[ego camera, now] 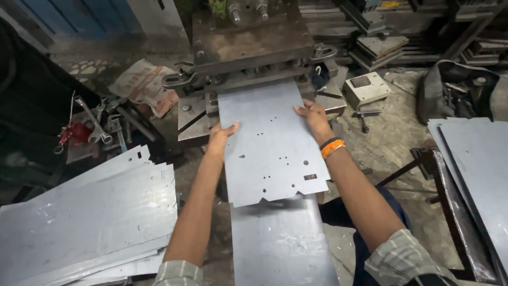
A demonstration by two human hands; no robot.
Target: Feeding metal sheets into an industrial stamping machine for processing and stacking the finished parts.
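Workshop floor: two hands (267, 130) on one punched sheet (272, 145).

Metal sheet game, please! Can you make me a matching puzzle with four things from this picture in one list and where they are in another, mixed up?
Things:
1. punched metal sheet
2. stack of metal sheets
3. wrenches
4. orange wristband

Places:
A. on the right wrist
B. piled at the lower left
C. held between the left hand and right hand, at the press
D. on the left, above the stack, beside something red

Pairs: 1-C, 2-B, 3-D, 4-A
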